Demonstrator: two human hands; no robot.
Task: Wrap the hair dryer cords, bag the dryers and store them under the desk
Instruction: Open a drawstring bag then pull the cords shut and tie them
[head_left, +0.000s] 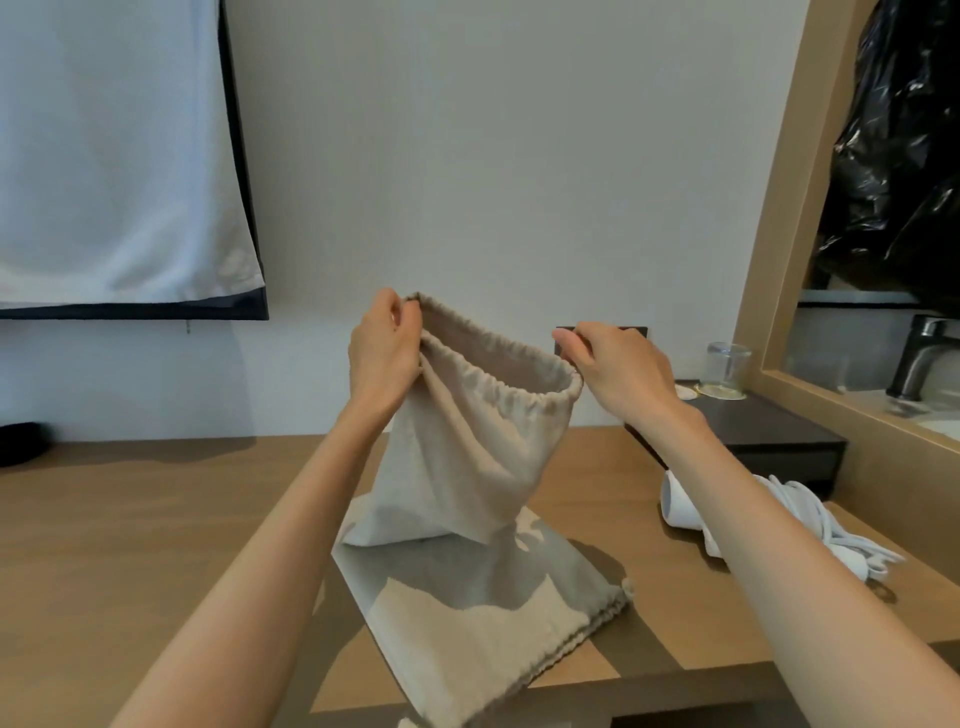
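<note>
Hands: left hand and right hand each pinch the bag rim — mouth spread, centre frame.
Dryer: lower right on desk — nearer right hand.

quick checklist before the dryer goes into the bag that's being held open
1. Bag mouth open: ok. The left hand and right hand each pinch the rim of the held bag, and the opening gapes.
2. Bag empty: cannot tell. Only the upper inside shows; the bottom hangs limp.
3. Dryer within reach: ok. The white hair dryer lies on the desk under the right forearm.
4. Cord wrapped: ok, it seems. The cord sits bundled by the dryer, though the forearm hides part.
5. A hand free to lift the dryer: not ok. Both grip the bag.
6. Second bag ready: ok. The spare bag lies flat on the desk.
</note>
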